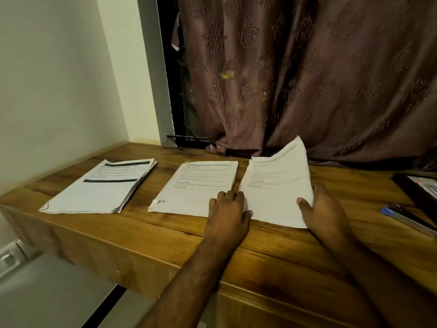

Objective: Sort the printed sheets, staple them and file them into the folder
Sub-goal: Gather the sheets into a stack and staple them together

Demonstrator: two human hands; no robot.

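1. Pinching the right-hand printed stack (275, 185), the right hand (324, 214) held its grip on the near right edge, far corner lifted.
2. Left hand (228, 210) lay flat, fingers straight, across the middle stack (198, 183).
3. A third stack (104, 185) sat left on the counter (165, 237); a stapler (406, 217) lay far right.

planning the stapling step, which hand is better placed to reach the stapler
Right. The right hand pinches the lifted sheets nearest the stapler at the right edge; the left hand rests on the middle stack, farther away.
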